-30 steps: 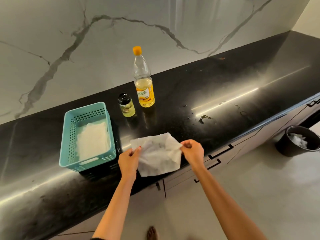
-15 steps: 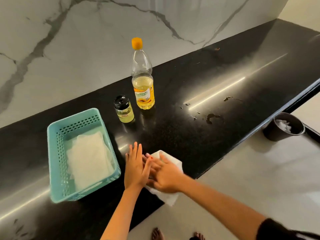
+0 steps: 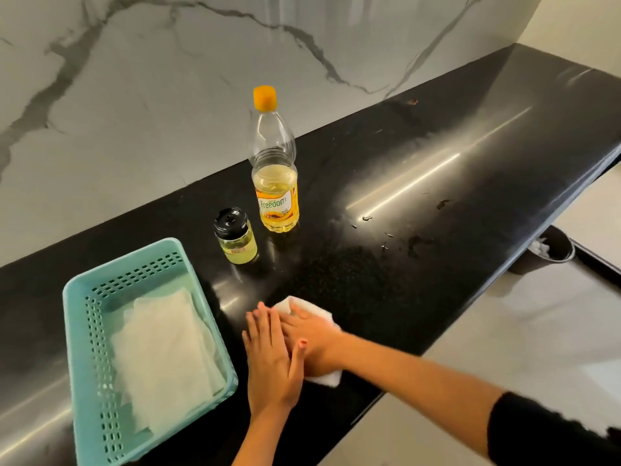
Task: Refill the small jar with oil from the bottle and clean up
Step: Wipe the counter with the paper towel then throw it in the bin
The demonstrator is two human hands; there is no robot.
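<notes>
A folded white tissue (image 3: 326, 378) lies on the black counter (image 3: 420, 156) near its front edge. My right hand (image 3: 314, 338) presses flat on it with straight fingers. My left hand (image 3: 272, 361) lies flat beside it, its thumb over the right hand. Behind them stand the small jar (image 3: 236, 237) with a black lid and yellow oil inside, and the capped oil bottle (image 3: 275, 163) with an orange cap. Spilled oil drops (image 3: 416, 245) dot the counter to the right.
A teal plastic basket (image 3: 84, 331) holding white tissues sits on the counter at my left. A dark waste bin (image 3: 551, 253) with crumpled paper stands on the floor past the counter's right edge. The marble wall rises behind the counter.
The tissue, held spread between both hands one second ago, now lies folded under flat palms. The camera has moved closer and the hands have stayed pressed on it.
</notes>
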